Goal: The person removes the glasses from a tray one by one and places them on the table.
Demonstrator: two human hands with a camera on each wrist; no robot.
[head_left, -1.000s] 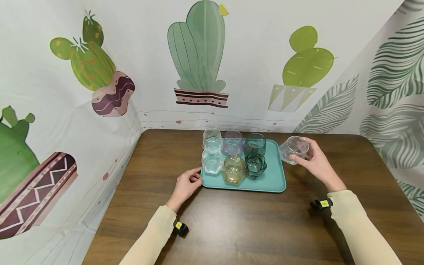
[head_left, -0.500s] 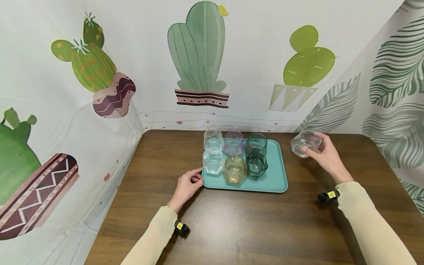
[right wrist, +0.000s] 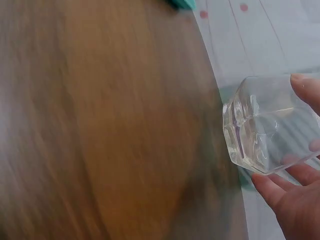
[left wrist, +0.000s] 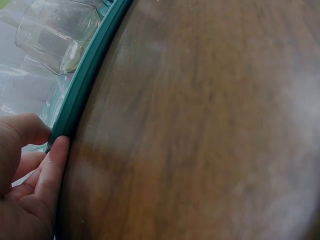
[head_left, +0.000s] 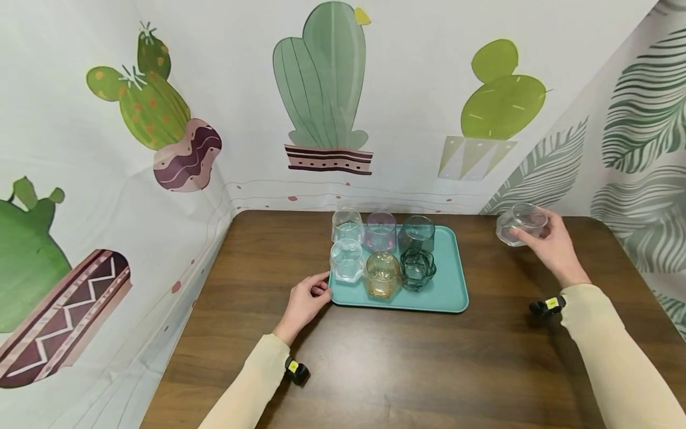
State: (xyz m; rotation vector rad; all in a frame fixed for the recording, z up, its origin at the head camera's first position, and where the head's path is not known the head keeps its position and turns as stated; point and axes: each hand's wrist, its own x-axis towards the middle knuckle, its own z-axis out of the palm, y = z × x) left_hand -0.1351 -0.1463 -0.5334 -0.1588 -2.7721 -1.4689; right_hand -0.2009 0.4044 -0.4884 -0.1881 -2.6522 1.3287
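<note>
So the clear glass (head_left: 513, 224) is off to the right of the tray, near the back edge of the table (head_left: 396, 363), and the right hand (head_left: 558, 245) has it gripped round the side, thumb on one side and fingers on the other. It looks a bit tilted, base pointing left; I honestly can't tell if any of it touches the wood. That's my main worry: smooth glass, fingertip hold, so a sweaty thumb or a loose squeeze and it could slip, or the base could clip the table if it's lowered at that angle. Too far back and it'd probably knock the wall cloth (head_left: 246, 101) too. Next out is the teal tray (head_left: 451, 280), with the left hand (head_left: 304, 302) pinching its rim at the near left corner. Six more glasses are bunched on it: clear (head_left: 346, 225), purple (head_left: 380, 233) and blue-grey (head_left: 418, 233) at the back, then another clear one (head_left: 347, 262), amber (head_left: 382, 277) and dark green (head_left: 418, 271) in front. They're packed tight, so if that left hand tugged or lifted the corner, I'd expect clinking, maybe a tip-over.
</note>
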